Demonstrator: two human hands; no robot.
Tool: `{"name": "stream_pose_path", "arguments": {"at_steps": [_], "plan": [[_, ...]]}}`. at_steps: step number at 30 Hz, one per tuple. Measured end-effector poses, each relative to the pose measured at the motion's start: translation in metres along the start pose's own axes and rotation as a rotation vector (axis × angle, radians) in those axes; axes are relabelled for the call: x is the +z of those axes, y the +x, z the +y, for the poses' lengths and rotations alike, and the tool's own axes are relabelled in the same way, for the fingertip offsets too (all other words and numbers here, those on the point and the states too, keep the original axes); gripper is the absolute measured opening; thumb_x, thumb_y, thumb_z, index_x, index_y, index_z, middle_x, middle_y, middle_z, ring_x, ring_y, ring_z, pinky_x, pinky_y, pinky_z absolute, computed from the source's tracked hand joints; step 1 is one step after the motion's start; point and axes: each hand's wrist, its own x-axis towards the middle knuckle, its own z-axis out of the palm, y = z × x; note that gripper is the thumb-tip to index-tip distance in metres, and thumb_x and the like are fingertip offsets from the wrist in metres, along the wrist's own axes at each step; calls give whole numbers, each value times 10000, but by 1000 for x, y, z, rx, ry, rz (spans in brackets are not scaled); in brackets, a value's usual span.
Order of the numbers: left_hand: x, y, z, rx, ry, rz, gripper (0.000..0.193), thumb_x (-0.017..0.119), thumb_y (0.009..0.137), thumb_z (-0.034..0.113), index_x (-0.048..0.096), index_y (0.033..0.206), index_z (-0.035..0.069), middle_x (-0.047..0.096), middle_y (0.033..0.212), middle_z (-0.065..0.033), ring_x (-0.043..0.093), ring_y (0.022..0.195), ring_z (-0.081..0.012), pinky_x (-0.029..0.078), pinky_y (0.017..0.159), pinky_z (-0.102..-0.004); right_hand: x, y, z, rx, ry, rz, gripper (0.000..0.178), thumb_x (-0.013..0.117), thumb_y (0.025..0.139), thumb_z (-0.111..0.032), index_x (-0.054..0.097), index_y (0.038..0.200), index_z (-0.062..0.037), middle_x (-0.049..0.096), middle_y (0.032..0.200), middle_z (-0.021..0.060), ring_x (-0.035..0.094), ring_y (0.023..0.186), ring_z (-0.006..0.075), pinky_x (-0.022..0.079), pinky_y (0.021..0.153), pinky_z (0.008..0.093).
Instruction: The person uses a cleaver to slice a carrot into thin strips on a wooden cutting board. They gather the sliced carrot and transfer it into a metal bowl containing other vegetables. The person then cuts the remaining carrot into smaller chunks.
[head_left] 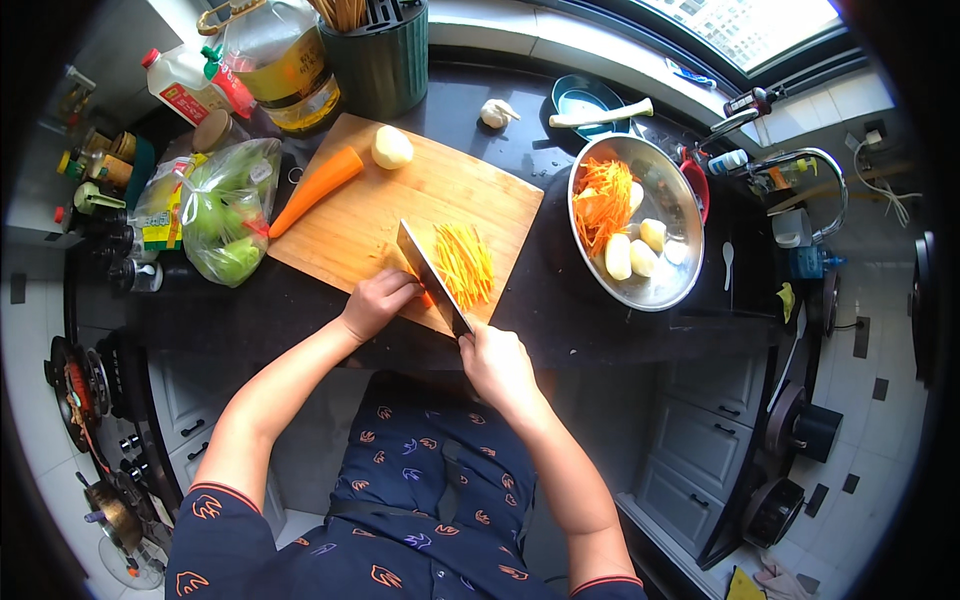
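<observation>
- A dark, glossy table [560,300] curves across the middle of the view, its front edge just ahead of the person.
- A wooden cutting board [350,240] lies flat on it, set at an angle, near the front edge.
- Right of the board sits a round metal bowl [680,285], just beside the board's corner.
- Left of the board, a clear plastic bag of green vegetables [225,215] slumps on the table, touching the board's edge.
- Behind the board stand a dark green utensil holder [375,65] and a big bottle of yellow oil [285,70], side by side.
- A garlic bulb [496,112] rests alone between holder and bowl.
</observation>
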Motion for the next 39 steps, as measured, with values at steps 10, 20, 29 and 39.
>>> {"name": "stream_pose_path", "arguments": {"at_steps": [10, 20, 29, 39], "plan": [[-1, 3, 5, -11, -17, 29, 159, 703, 784, 80, 717, 939, 108, 706, 963, -53, 715, 878, -240, 604, 710, -323, 26, 24, 14, -4, 5, 68, 203, 641, 944, -209, 696, 917, -16, 712, 829, 257, 712, 794, 450, 589, 751, 523], [0, -1, 0, 10, -17, 21, 150, 705, 783, 81, 707, 934, 85, 698, 951, -59, 711, 874, -236, 599, 709, -325, 1, -3, 1, 23, -2, 17, 184, 645, 948, -180, 685, 921, -2, 688, 782, 277, 700, 788, 470, 577, 753, 540], [-1, -1, 3, -3, -8, 17, 158, 697, 784, 84, 712, 942, 87, 699, 964, -60, 709, 878, -237, 602, 707, -326, 26, 13, 11, 6, -62, 39, 174, 644, 939, -168, 686, 909, -2, 693, 769, 277, 712, 763, 454, 589, 726, 536], [2, -2, 1, -6, 8, 24, 142, 705, 780, 81, 702, 922, 86, 697, 952, -61, 705, 872, -239, 598, 696, -330, 6, 1, -1, 28, -19, 87, 172, 638, 952, -168, 673, 890, -12, 679, 746, 276, 696, 740, 471, 579, 709, 542]]}}
